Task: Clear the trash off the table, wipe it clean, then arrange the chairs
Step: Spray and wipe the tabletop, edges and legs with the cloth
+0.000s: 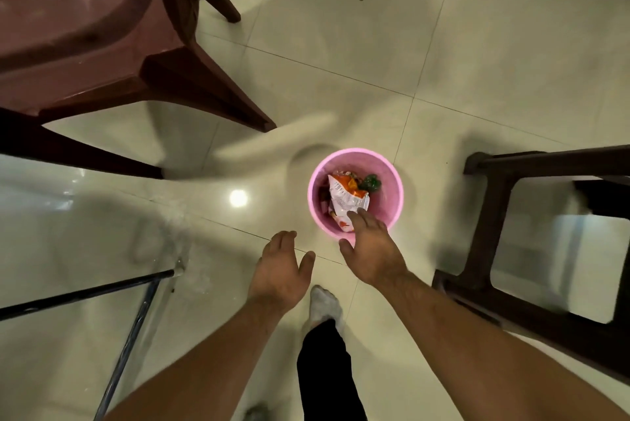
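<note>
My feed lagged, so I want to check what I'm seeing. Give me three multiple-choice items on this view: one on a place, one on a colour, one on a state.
1. Where does the bin stand?
A. on the glass table
B. on the floor
C. on a chair seat

2. What colour is the bin?
A. pink
B. blue
C. black

3. How is the right hand?
A. gripping a cloth
B. open and holding nothing, over the bin
C. curled round the bin's rim

Answers:
1 B: pale tiles show beside the bin.
2 A: its rim and wall are pink.
3 B: the fingers are relaxed with nothing in them, above the snack wrapper lying in the bin.
</note>
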{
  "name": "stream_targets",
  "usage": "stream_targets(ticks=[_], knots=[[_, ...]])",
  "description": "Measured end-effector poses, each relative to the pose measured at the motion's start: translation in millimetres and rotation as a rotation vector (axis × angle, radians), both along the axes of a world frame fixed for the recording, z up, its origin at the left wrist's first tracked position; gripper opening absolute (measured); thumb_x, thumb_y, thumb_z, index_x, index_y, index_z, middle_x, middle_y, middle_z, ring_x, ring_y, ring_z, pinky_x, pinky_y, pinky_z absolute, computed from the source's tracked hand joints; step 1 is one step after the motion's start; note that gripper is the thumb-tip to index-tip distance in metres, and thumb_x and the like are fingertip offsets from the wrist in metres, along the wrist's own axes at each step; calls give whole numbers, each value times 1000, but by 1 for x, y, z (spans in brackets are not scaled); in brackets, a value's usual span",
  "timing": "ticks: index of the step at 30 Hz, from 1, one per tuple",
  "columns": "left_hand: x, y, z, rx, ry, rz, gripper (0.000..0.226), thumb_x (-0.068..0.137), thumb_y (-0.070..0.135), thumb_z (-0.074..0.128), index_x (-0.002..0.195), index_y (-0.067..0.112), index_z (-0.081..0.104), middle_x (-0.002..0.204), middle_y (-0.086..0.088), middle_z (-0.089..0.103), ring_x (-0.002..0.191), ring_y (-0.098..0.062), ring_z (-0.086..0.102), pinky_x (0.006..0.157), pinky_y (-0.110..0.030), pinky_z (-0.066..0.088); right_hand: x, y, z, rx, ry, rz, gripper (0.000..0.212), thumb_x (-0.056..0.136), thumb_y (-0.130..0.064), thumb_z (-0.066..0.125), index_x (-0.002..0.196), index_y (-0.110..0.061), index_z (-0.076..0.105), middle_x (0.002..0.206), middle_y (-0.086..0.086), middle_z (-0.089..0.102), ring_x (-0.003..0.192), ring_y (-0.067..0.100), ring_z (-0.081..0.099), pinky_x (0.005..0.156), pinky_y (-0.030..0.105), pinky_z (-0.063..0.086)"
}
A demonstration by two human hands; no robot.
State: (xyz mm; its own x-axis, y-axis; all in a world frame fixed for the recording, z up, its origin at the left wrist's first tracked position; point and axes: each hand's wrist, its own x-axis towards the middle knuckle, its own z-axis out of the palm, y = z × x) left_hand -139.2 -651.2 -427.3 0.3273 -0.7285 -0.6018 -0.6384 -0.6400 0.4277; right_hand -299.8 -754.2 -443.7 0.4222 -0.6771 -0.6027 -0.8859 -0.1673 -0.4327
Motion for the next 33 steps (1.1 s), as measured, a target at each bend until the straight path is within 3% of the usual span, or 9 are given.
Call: stream_targets(ticks=[6, 13, 20, 28, 33], knots=[[-11, 23, 50, -36, -83, -156, 65, 100, 47, 45, 152, 9, 33, 159, -11, 34, 148, -24, 28, 122, -36, 24, -9, 37, 60, -140, 23, 110, 61, 101, -47, 38, 155, -22, 26, 163, 5, 22, 150, 27, 20, 120, 40, 22], [-17, 70, 194, -127, -135, -238, 70, 100, 51, 41, 156, 11, 24, 164, -8, 24, 152, -22, 17, 124, -36, 15, -31, 116, 206, -216, 14, 21, 62, 102, -51, 31, 157, -26, 20, 165, 3, 18, 152, 24, 14, 122, 40, 15], [-48, 143, 344, -309, -206, -360, 65, 99, 45, 47, 151, 12, 31, 156, -9, 35, 146, -23, 28, 119, -35, 20, -75, 213, 358, -348, 27, -91, 60, 101, -52, 32, 155, -26, 23, 163, 3, 23, 150, 23, 18, 122, 42, 20], [-103, 195, 411, -359, -177, -452, 63, 96, 48, 49, 146, 12, 38, 146, -12, 44, 135, -30, 40, 113, -44, 35, -134, 281, 440, -428, 72, -237, 61, 101, -46, 39, 155, -21, 25, 164, 3, 21, 150, 23, 19, 118, 43, 23], [-164, 174, 432, -381, -168, -567, 62, 98, 49, 47, 144, 9, 39, 145, -15, 45, 133, -35, 43, 113, -51, 33, -188, 284, 464, -447, 111, -351, 64, 100, -48, 40, 156, -20, 24, 164, 3, 21, 151, 22, 16, 120, 42, 20]])
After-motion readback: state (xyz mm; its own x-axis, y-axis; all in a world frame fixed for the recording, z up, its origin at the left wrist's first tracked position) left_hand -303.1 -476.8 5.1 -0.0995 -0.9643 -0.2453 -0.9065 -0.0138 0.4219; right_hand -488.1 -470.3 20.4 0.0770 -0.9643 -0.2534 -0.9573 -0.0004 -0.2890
